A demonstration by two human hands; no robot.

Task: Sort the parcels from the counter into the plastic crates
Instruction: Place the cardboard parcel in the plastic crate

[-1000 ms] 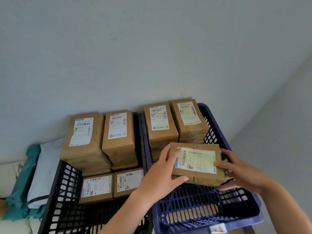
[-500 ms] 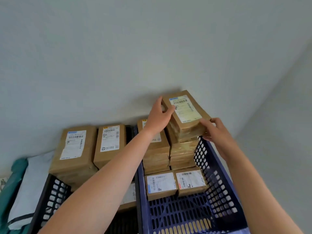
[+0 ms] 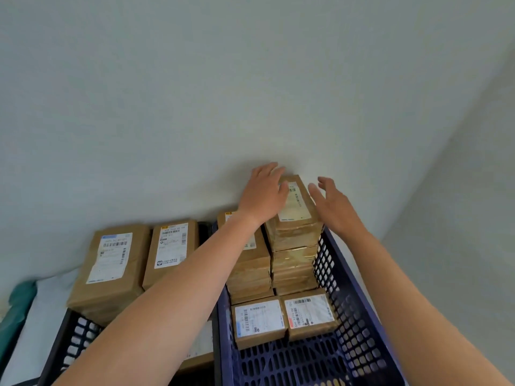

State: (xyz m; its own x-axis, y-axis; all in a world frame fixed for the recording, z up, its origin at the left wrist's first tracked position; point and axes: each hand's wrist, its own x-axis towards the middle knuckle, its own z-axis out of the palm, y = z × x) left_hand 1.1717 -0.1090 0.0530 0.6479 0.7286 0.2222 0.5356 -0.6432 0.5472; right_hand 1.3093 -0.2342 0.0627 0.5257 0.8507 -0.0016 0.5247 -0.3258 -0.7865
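A brown labelled parcel [image 3: 296, 207] lies on top of the tall back-right stack in the blue crate [image 3: 359, 316]. My left hand [image 3: 263, 190] rests over its left edge with the fingers straight. My right hand [image 3: 333, 203] hovers just off its right edge, fingers spread, holding nothing. Beside it stands a lower stack [image 3: 250, 263], partly hidden by my left forearm. Two low parcels [image 3: 284, 319] lie side by side in front of the stacks.
A black crate [image 3: 69, 344] on the left holds two tall stacks of parcels [image 3: 136, 257]. Green and white bags [image 3: 19, 305] lie at the far left. A pale wall rises right behind the crates, with a corner on the right. The blue crate's near floor is bare.
The parcel both hands were gripping now lies on the back-right stack. Both hands have let go of it and opened.
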